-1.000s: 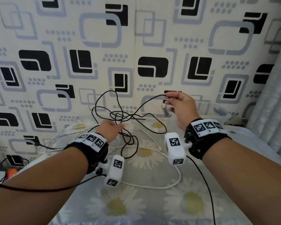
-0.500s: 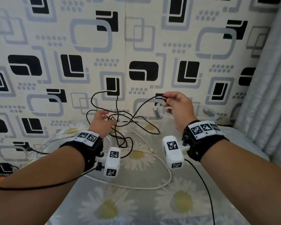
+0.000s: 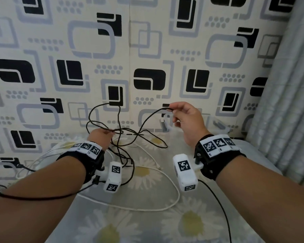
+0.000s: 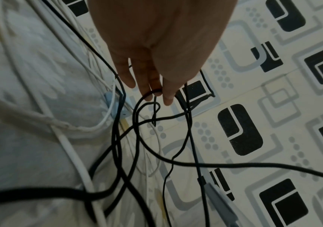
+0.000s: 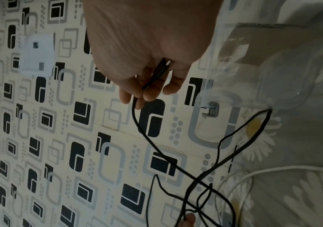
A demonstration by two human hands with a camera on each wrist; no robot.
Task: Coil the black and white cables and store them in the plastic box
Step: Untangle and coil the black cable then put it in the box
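- The right hand (image 3: 186, 120) is raised in front of the patterned wall (image 3: 147, 41), thumb and fingers pinching one end of the black cable (image 3: 144, 120); the right wrist view shows the dark plug end clamped between the fingertips (image 5: 150, 93).
- The left hand (image 3: 100, 139) sits lower and to the left, well apart from the right, its fingers closed around a bunch of black cable strands; in the left wrist view a loop of the cable hangs from the fingertips (image 4: 152, 90).
- Between the two hands the black cable sags in loose, crossing loops, part held in the air against the wall, part trailing onto the daisy-print cloth (image 3: 191, 225) that covers the surface below.
- The white cable (image 3: 172, 183) lies uncoiled on the cloth in a wide curve beneath the forearms, with more white strands bunched at the left near the wall.
- The clear plastic box (image 3: 219, 125) stands against the wall behind the right hand, just beyond it; the right wrist view shows a grey latch (image 5: 211, 110) on its see-through side.
- Both wrists wear black bands (image 3: 218, 160) with white strips of square black-and-white coded markers, and white camera housings (image 3: 184, 172) bear the same markers; no readable words, brand names or labels appear anywhere.
- A grey curtain (image 3: 288, 102) hangs at the right edge.
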